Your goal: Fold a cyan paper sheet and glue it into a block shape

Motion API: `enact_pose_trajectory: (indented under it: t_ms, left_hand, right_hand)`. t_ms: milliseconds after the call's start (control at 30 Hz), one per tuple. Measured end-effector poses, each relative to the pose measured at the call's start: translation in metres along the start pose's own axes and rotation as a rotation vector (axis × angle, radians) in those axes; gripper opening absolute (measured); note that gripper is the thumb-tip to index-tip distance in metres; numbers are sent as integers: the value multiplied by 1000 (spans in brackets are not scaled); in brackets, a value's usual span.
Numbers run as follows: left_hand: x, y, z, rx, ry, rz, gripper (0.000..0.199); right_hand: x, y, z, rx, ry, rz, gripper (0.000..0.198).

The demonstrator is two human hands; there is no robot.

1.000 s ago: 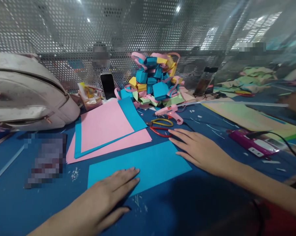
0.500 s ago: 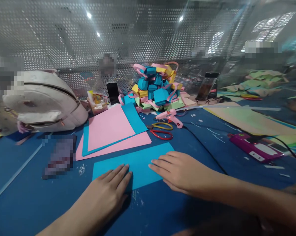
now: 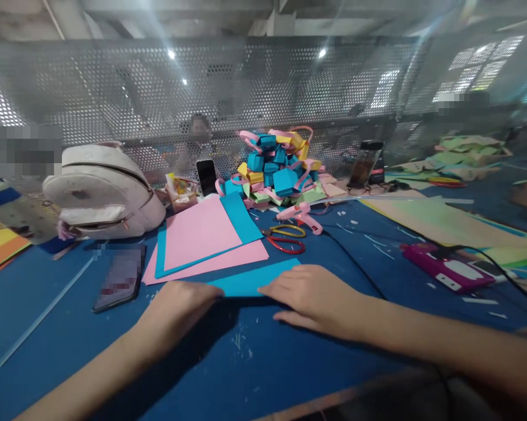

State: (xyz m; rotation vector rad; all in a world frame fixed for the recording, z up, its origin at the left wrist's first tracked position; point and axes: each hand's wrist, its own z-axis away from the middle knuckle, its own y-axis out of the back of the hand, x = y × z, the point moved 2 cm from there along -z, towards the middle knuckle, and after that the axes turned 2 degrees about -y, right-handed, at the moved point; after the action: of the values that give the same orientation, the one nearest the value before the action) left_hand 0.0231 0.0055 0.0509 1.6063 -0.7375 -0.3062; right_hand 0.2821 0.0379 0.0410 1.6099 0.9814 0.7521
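Observation:
A sheet of blue paper (image 3: 242, 282) lies in front of me, its near edge a little off the table. My left hand (image 3: 181, 307) grips the left end, fingers over the top, thumb out of sight. At the right end, my right hand (image 3: 311, 297) has its fingertips on the paper and its thumb below the near edge. Just beyond are pink sheets (image 3: 202, 231) stacked with a larger blue sheet (image 3: 242, 221). Scissors (image 3: 290, 238) with one yellow and one red handle lie behind the right hand, near a pink glue gun (image 3: 301, 216).
Small blue and yellow paper boxes (image 3: 270, 166) with pink handles are heaped at the back. A white backpack (image 3: 101, 199) and a phone (image 3: 121, 280) are on the left. On the right sit a purple power strip (image 3: 447, 269) with cords and pale paper sheets (image 3: 447, 216).
Both hands have gone from lying flat on the blue paper to holding its near edge. That edge has come up, and less of the sheet shows. The camera view has tilted up.

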Motion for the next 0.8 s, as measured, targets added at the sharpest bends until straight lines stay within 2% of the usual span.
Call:
enact_pose_trajectory:
  t_ms: [100, 200, 333, 467, 600, 700, 800]
  left_hand:
    - [-2, 19, -7, 11, 41, 62, 20]
    - [2, 35, -12, 71, 153, 228, 23]
    - [7, 43, -13, 104, 291, 430, 29]
    - [3, 37, -11, 36, 319, 501, 32]
    - [-4, 28, -9, -65, 337, 511, 44]
    - [-10, 20, -9, -157, 307, 455, 45]
    - [-19, 11, -10, -202, 263, 325, 44]
  right_hand:
    - [13, 19, -4, 76, -78, -195, 23]
    - [27, 41, -8, 174, -212, -409, 22]
    - [37, 54, -14, 136, -358, -580, 22]
    - [41, 49, -18, 61, -368, -675, 19]
    - [47, 38, -21, -17, -359, -693, 24]
    - [53, 30, -26, -60, -322, -650, 21]
    - [60, 20, -33, -74, -262, -503, 15]
